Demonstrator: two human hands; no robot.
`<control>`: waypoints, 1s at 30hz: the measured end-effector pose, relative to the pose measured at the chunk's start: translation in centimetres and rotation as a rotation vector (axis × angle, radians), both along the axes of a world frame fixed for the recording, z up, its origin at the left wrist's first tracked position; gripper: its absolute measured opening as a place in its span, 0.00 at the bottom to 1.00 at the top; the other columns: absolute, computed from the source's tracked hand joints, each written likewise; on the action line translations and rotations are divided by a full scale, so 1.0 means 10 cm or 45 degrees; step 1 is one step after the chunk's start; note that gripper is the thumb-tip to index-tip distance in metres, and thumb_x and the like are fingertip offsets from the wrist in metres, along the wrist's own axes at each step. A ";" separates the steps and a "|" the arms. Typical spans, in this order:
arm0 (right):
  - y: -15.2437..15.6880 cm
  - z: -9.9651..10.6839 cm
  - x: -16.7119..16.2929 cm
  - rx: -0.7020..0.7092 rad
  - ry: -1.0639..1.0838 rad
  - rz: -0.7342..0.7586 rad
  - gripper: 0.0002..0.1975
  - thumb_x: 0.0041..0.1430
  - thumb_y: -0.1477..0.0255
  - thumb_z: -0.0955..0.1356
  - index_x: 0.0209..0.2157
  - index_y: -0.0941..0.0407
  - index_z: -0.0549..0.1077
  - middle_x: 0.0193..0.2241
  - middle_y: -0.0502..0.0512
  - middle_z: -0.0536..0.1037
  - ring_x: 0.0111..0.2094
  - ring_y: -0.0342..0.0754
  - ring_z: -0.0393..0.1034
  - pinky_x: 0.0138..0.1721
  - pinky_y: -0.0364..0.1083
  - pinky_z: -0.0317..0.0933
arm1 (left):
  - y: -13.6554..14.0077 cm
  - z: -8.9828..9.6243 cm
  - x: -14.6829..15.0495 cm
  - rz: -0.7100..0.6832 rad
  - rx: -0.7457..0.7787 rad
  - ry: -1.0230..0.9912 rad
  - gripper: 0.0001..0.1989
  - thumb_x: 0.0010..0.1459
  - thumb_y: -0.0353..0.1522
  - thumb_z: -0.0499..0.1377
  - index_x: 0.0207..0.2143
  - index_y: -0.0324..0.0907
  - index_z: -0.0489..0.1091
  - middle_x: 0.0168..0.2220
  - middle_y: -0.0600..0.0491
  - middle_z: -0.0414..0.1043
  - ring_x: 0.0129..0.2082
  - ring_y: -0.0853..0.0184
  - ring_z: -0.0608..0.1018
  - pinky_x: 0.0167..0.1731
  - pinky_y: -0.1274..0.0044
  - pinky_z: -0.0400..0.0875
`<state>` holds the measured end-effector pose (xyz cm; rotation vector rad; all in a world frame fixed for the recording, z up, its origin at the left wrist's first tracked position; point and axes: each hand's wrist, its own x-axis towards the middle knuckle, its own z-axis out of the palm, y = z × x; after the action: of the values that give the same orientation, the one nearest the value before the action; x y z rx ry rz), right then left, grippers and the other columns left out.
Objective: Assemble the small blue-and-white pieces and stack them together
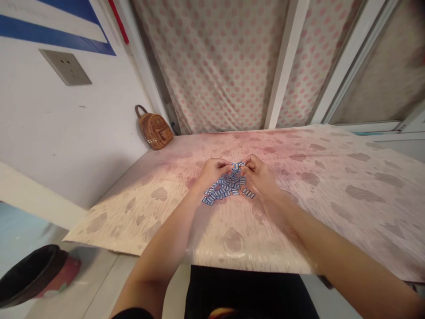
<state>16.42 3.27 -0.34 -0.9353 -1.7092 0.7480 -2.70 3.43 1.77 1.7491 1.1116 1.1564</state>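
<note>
Both hands meet over a loose pile of small blue-and-white slotted pieces on the table. My left hand has thumb and index finger pinched on the left end of one blue-and-white slotted piece. At its right end, my right hand pinches the same piece, or one joined to it; which of these I cannot tell. The held part is raised just beyond the pile. One loose slotted piece lies a little apart, below my right hand. What the pieces are made of is too small to make out.
A patterned cloth covers the table. At its back left corner a small brown backpack-shaped bag leans by the wall. Polka-dot curtains hang behind. On the floor at lower left stands a dark-rimmed bin.
</note>
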 end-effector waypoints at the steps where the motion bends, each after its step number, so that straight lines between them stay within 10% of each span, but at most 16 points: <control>1: 0.00 0.00 0.00 -0.006 0.012 0.010 0.03 0.59 0.68 0.65 0.34 0.51 0.65 0.22 0.46 0.74 0.25 0.47 0.69 0.30 0.45 0.59 | 0.00 0.00 -0.01 -0.010 -0.008 -0.006 0.08 0.54 0.33 0.64 0.28 0.37 0.79 0.25 0.50 0.77 0.25 0.68 0.76 0.26 0.79 0.67; 21: -0.03 0.04 -0.01 -0.113 -0.014 0.058 0.06 0.59 0.64 0.66 0.33 0.51 0.65 0.21 0.46 0.73 0.24 0.47 0.67 0.28 0.45 0.58 | -0.04 0.02 0.00 -0.066 -0.024 -0.001 0.13 0.52 0.39 0.66 0.29 0.37 0.79 0.26 0.49 0.78 0.26 0.67 0.76 0.26 0.79 0.67; 30: -0.04 0.08 0.06 0.358 -0.450 -0.095 0.26 0.58 0.71 0.69 0.58 0.48 0.68 0.42 0.55 0.73 0.40 0.53 0.70 0.42 0.50 0.64 | 0.05 -0.04 -0.08 -0.032 -0.075 -0.058 0.15 0.52 0.41 0.66 0.30 0.35 0.78 0.25 0.50 0.76 0.25 0.69 0.76 0.28 0.78 0.69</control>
<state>17.07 2.87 0.49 -0.9662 -2.0099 0.2904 -3.53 3.90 1.37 1.6793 1.0831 1.1311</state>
